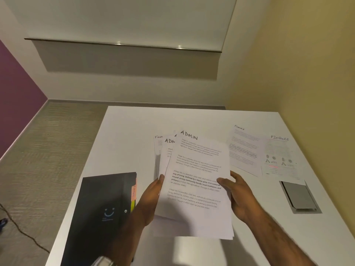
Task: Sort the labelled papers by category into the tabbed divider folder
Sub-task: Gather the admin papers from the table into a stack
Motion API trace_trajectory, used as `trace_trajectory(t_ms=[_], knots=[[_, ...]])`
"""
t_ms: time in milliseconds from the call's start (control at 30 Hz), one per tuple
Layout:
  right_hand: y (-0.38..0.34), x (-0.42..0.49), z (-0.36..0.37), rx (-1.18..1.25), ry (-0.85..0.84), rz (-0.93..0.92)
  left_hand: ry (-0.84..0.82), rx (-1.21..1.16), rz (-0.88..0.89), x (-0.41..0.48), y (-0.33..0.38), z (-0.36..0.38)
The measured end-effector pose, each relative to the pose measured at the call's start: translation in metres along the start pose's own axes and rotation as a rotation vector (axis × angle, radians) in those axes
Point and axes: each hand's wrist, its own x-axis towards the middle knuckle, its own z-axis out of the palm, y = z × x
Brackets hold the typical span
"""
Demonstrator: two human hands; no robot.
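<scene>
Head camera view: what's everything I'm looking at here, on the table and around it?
Held papers: several fanned, white, above table middle
Finance sheets: two, white, flat on table's right
Folder: one, black, table's near left
Tabs: at least two, orange and yellow, folder's right edge
Cover plate: one, grey, set in table's right
Table: one, white, centre of view
Cable: one, black, on carpet, left
Left hand: one, grips papers' left edge
Right hand: one, grips papers' right edge
</scene>
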Motion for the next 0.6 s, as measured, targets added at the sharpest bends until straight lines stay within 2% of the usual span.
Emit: trace_trajectory(t_ms=[100, 267, 467, 600], knots=[[-0.003, -0.005, 0.003, -0.092, -0.073, 0.018, -0.051, -0.023, -0.011, -0.005, 0.000, 0.010], [-0.009, -0.014, -0.008, -0.165, -0.127, -0.113, -0.052, 0.186, 0.144, -0.006, 0.005, 0.025], [0.015, -0.018, -0.011, -0.369, 0.033, -0.266, 0.111, 0.258, 0.222, -0.001, -0.012, 0.041], [0.027, -0.025, -0.016, -0.366, 0.076, -0.345, 0.131, 0.241, 0.225, -0.005, -0.022, 0.046]])
